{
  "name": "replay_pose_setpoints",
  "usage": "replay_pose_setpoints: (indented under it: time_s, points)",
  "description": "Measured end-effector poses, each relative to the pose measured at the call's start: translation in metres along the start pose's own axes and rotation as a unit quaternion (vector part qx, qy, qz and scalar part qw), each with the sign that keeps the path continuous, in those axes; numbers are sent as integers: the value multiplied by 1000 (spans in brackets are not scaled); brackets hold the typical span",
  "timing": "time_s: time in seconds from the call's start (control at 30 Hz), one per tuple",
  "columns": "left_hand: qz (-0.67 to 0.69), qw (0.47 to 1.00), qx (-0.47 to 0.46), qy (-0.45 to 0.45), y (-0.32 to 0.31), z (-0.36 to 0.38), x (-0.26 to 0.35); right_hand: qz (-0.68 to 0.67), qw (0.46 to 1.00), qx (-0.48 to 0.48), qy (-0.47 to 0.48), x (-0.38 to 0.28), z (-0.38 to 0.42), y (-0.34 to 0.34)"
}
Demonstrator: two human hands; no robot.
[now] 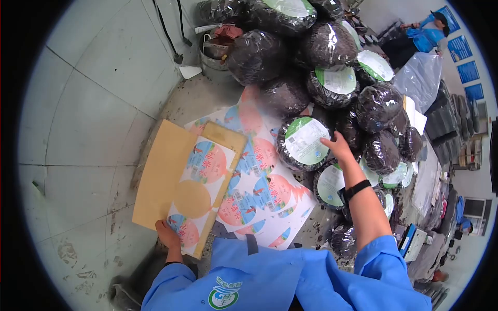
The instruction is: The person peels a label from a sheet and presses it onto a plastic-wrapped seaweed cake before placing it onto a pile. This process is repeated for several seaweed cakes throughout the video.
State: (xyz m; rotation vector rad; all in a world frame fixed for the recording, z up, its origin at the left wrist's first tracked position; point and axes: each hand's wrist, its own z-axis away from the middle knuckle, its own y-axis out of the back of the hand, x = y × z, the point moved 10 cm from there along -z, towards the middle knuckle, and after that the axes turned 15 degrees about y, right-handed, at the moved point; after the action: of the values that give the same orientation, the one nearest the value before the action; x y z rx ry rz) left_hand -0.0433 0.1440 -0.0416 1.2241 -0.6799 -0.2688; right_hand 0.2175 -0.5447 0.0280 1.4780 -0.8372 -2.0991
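Observation:
My left hand (168,236) is at the lower left corner of a sheet of round labels (188,197), its fingers closed at the sheet's edge. One label is gone from the middle of that sheet, baring a yellow circle of backing. My right hand (340,149) has its thumb and fingers apart. Its fingertips touch the right edge of a round white-and-green label (307,141) on a dark, plastic-wrapped round package (282,150). Loose printed label sheets (262,179), pink and blue, lie between my hands.
Dark wrapped packages (327,46) are piled at the back and right, several with labels. A metal pot (213,59) stands at the back left, near a tiled wall (98,119). A person in blue (426,33) is far off at upper right, beside a clear plastic bag (420,78).

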Motion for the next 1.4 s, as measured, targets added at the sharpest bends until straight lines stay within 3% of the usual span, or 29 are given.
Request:
replay_pose_setpoints:
  time_s: [0.03, 0.1, 0.13, 0.43, 0.57, 0.63, 0.77, 0.8, 0.9, 0.93, 0.97, 1.0, 1.03, 1.1, 1.17, 1.23, 1.4]
  points:
    - [14, 1000, 6, -2, 4, 1, 3, -3, 1000, -4, 0, -4, -2, -6]
    - [20, 1000, 10, -6, 7, 1, 6, -142, 984, -47, -102, 4, 10, -30]
    - [31, 999, 19, 2, 10, 1, 5, -165, 979, -24, -116, 10, 10, -30]
    - [42, 997, 42, 42, 15, 6, 8, -316, 922, -155, -161, 5, 38, -107]
    - [24, 999, 20, 43, 9, 5, 2, -325, 917, -158, -167, -13, 56, -128]
    - [45, 998, 24, 27, 14, 7, 6, -438, 875, -82, -191, -15, 61, -138]
    - [53, 998, 21, 10, 13, 8, 5, -459, 856, -79, -225, -21, 84, -157]
    - [50, 998, 3, 29, 13, 8, 5, -473, 850, -108, -206, -31, 85, -162]
    - [18, 996, -40, 74, 12, 6, -4, -389, 913, -13, -121, -74, 92, -124]
    - [-18, 997, -45, 54, 13, 9, -8, -367, 930, -11, 30, -84, 75, -110]
    - [-47, 997, -51, 31, 12, 9, -7, -186, 960, 126, 166, -112, 88, -69]
    - [-46, 997, -45, 46, 15, 7, -10, -31, 967, 101, 231, -135, 104, -52]
    - [-46, 997, -55, 31, 18, 10, -7, 104, 929, 151, 323, -202, 160, -36]
    - [-53, 996, -73, 21, 14, 15, -13, 229, 838, 120, 481, -247, 234, -55]
    - [-75, 996, -56, -7, 11, 9, -10, 321, 773, -57, 544, -223, 288, -114]
    - [-76, 996, -54, -9, 6, 5, -15, 319, 765, -255, 497, -165, 332, -171]
    - [-91, 993, -56, -51, 4, -4, -13, 310, 802, -209, 467, -164, 340, -171]
